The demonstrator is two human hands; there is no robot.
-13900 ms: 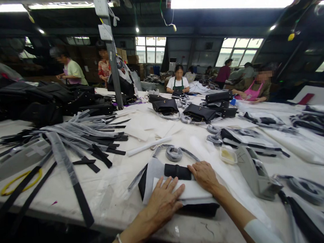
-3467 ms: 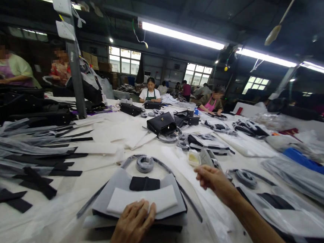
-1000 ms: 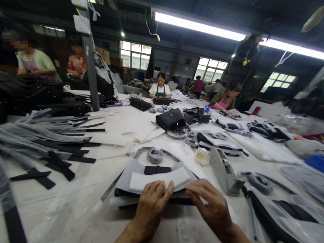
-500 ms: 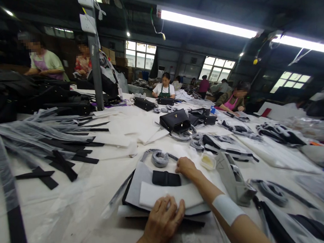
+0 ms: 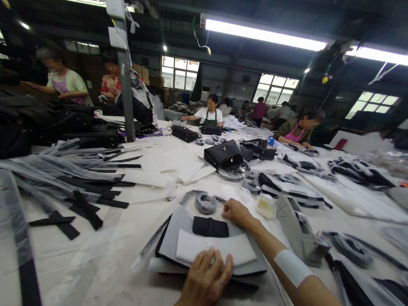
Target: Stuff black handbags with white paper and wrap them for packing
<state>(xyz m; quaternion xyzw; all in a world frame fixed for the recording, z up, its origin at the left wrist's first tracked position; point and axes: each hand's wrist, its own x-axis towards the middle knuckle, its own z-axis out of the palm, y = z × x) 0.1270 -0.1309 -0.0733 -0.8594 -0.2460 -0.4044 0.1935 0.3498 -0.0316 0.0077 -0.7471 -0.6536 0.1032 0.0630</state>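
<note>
A flat black bag piece (image 5: 161, 249), lined with pale grey sheet, lies before me on the table. On it sit a small black folded piece (image 5: 210, 227) and a white padding strip (image 5: 215, 250). My left hand (image 5: 208, 277) rests on the strip's near edge, fingers bent but apart, thumb to the right. My right hand (image 5: 237, 212) is closed in a pinch at the far right edge, by the end of a wrapped grey strap (image 5: 189, 196); its fingertips are partly hidden. A coil of wrapped strap (image 5: 205, 203) lies just beyond the black piece.
A grey tape dispenser (image 5: 297, 230) and a small clear tub (image 5: 265, 206) stand to my right. Plastic-wrapped black straps (image 5: 57, 171) pile at the left. A black handbag (image 5: 223, 154) stands farther back. Co-workers sit around, one in a green apron (image 5: 210, 118).
The whole view has shifted slightly, so the scene sits a little farther right and lower. My hands hold nearly the same positions. A co-worker at the far left has moved an arm outward.
</note>
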